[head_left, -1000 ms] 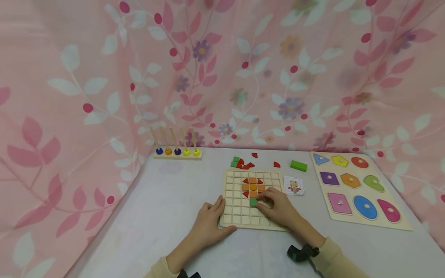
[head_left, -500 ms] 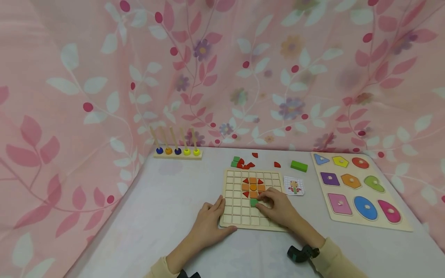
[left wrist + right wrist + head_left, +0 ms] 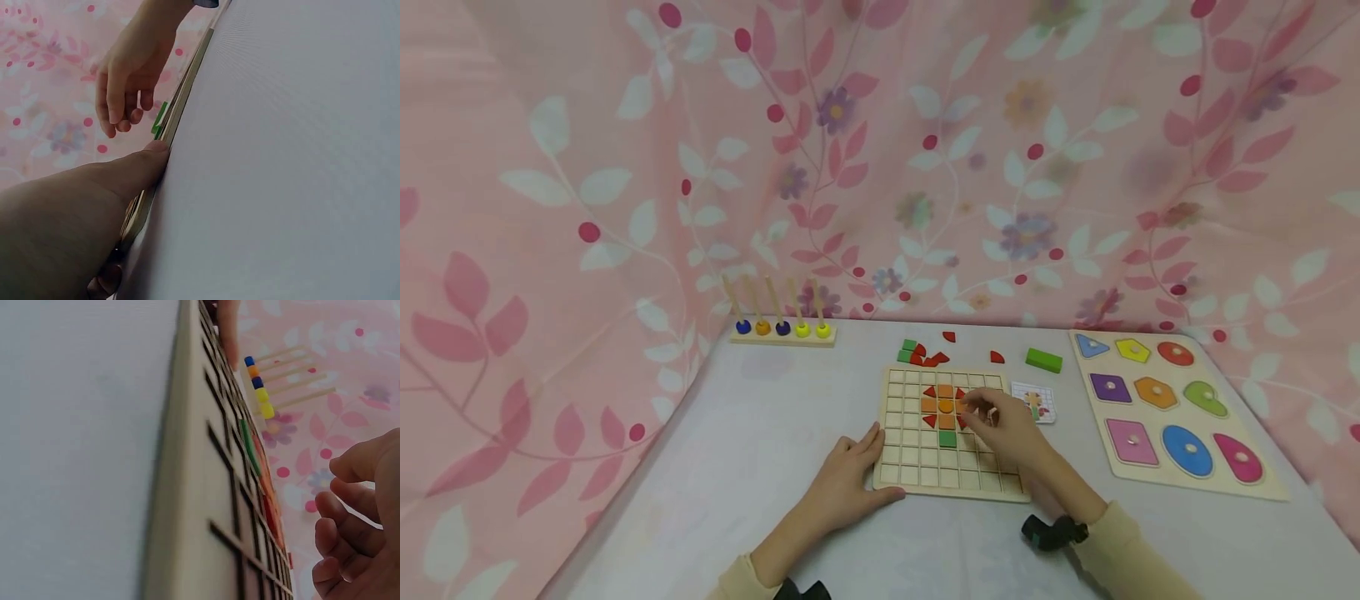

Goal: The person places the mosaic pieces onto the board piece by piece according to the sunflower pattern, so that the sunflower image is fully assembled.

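A wooden grid board (image 3: 912,457) lies flat on the table. Set in its cells are orange squares around an orange disc (image 3: 945,407), small red triangles and, below them, one green square (image 3: 947,439). My left hand (image 3: 848,490) rests at the board's front left corner, its fingers along the left side and its thumb (image 3: 140,167) against the front edge. My right hand (image 3: 1013,429) hovers over the board's right part with loosely bent fingers. In the right wrist view nothing shows between the right fingertips (image 3: 340,465); this hand hides some cells.
Behind the board lie loose red pieces (image 3: 936,359), green squares (image 3: 907,356) and a green block (image 3: 1043,359). A pattern card (image 3: 1045,412) lies right of it. Farther right is a shape puzzle (image 3: 1112,433); a peg stand (image 3: 782,340) with coloured beads stands back left.
My right hand has let go of the green square and risen slightly up and away from it. The green square stays in its cell. My left hand has barely moved.
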Available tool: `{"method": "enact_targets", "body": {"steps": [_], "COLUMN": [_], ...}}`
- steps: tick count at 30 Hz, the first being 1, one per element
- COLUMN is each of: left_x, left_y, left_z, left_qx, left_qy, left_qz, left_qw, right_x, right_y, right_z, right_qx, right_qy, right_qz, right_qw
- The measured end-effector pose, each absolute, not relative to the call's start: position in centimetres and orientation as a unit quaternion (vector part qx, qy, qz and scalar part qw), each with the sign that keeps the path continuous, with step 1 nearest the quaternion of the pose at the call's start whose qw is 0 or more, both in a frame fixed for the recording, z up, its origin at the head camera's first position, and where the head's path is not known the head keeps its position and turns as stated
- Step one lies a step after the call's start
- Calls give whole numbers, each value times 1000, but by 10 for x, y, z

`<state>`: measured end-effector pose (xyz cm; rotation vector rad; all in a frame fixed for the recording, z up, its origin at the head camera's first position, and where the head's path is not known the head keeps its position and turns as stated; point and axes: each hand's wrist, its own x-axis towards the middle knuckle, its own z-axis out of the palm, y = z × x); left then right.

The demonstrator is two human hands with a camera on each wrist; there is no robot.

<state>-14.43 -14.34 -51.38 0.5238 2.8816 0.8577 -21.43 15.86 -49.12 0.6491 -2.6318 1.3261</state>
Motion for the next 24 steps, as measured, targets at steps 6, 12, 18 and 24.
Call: {"method": "enact_targets", "body": {"steps": [6,12,18,24], "left_x": [-146,-146,-144,-143], "left_y": [-145,-146,-146,-145], "left_z": [-516,-519,-516,-516], "left_qx": [173,173,177,176], "left_qy": [943,944,940,940], "left_qz": [279,279,287,290], "left_qw": [50,43,39,39], "right_x": [-252,-303,-347,-366], "right_y": [148,123,98,80], "right_z": [-471,-458,-464,-475], "right_qx": [228,266,246,219], "right_qy": [-879,-883,-893,-901], "right_qz": [414,381,375,376], "right_qw": [64,64,33,-8]}}
